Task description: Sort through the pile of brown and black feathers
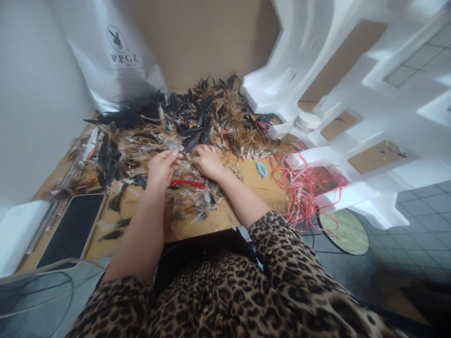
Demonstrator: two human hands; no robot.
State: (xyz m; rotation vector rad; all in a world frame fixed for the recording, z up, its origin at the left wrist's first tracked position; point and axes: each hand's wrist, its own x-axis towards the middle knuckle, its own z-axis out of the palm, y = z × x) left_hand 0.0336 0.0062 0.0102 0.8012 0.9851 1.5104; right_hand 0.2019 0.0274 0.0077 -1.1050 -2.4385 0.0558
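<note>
My left hand (162,168) is closed in a pinch on a feather (172,144), whose pale fluffy part shows above the thumb. Just to its right, my right hand (208,162) is bent over the pile with its fingers curled down. Whatever lies under those fingertips is too small and covered to make out. Around both hands spread loose brown feathers (137,148) and black feathers (202,112). Below the hands, a bundle of red string (186,183) lies across more feathers (190,206) near the table's front edge.
A phone (72,230) lies at the left beside a white box (23,234). Tangled pink-red strings (306,188) hang at the right edge by white foam pieces (338,197). A blue ring (261,169), a white-lidded jar (307,123) and a printed bag (120,61) are around.
</note>
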